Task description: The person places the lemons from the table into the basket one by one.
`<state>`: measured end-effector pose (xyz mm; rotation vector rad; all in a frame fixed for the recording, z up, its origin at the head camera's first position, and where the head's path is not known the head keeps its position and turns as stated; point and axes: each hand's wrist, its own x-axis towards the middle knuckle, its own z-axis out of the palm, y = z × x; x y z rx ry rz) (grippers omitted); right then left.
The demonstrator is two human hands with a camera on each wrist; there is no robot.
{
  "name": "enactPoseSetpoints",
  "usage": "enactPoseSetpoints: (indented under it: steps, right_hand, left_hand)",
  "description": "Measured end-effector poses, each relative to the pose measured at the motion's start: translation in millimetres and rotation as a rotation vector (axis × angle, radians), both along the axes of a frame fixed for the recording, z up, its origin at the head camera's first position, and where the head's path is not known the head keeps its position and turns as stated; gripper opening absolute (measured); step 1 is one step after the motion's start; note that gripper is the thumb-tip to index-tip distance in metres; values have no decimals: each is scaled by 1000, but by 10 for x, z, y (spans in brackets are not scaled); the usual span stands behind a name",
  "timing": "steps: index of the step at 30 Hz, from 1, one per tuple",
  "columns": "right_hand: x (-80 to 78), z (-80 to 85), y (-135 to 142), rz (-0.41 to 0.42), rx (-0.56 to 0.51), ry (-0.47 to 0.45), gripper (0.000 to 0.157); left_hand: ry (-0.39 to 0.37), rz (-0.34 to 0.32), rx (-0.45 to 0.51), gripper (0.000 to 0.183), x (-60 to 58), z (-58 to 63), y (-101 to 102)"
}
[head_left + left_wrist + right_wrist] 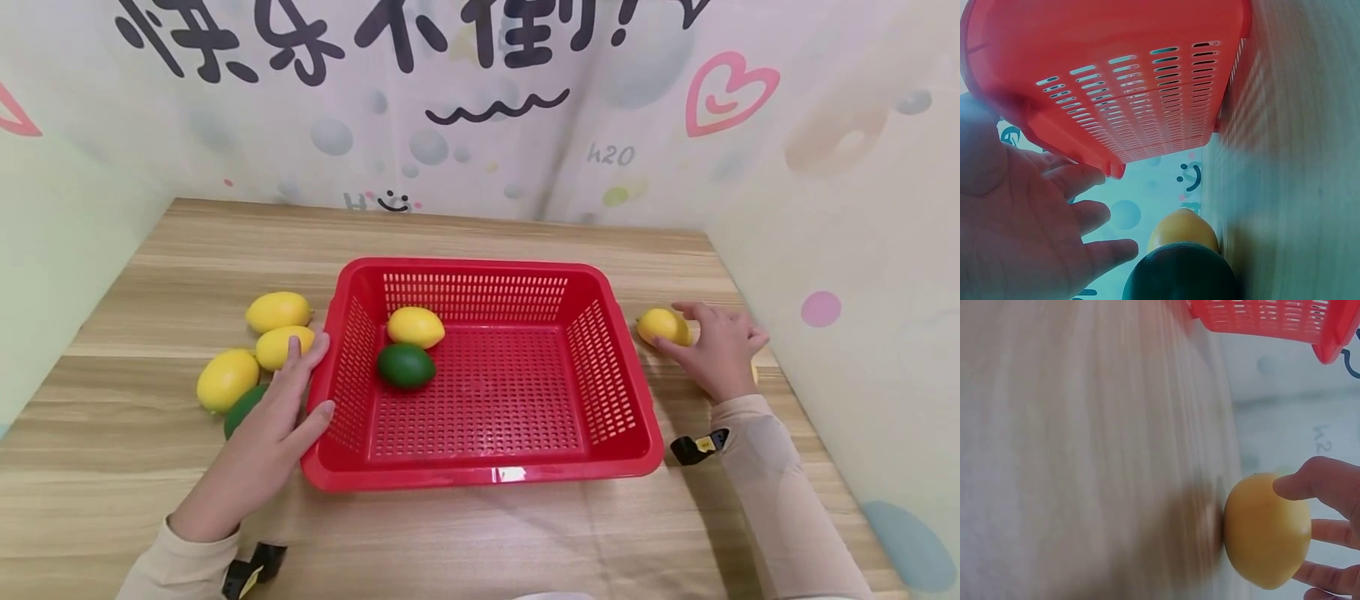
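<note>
A red plastic basket (480, 477) stands in the middle of the table, with a yellow lemon (416, 327) and a dark green fruit (406, 367) at its left inside. My left hand (273, 437) is at the basket's left rim, fingers extended and spread. Beside that hand lie several lemons (228, 380) and another green fruit (243, 410), partly covered by the hand. Right of the basket, my right hand (716, 346) pinches a lemon (1266, 531) between thumb and fingers, low over the wooden surface.
Behind the right hand, a bit of another yellow thing (754, 373) shows, mostly hidden. The wooden table (465, 542) meets a printed back wall (480, 158) and side walls at left and right. Each wrist wears a black strap (699, 447).
</note>
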<state>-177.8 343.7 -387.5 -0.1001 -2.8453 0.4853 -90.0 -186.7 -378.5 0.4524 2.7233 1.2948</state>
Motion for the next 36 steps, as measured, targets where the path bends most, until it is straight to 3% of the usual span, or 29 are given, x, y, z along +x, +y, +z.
enactPoseSetpoints:
  steps: [17,36]
  right_hand:
    - [-17,-124,70,-30,-5,12,67]
    - [18,-125,47,-54,-33,26,62]
  left_hand:
    - [-4,-7,-1,71,-5,14,3]
    - [0,-8,6,71,-1,6,-4]
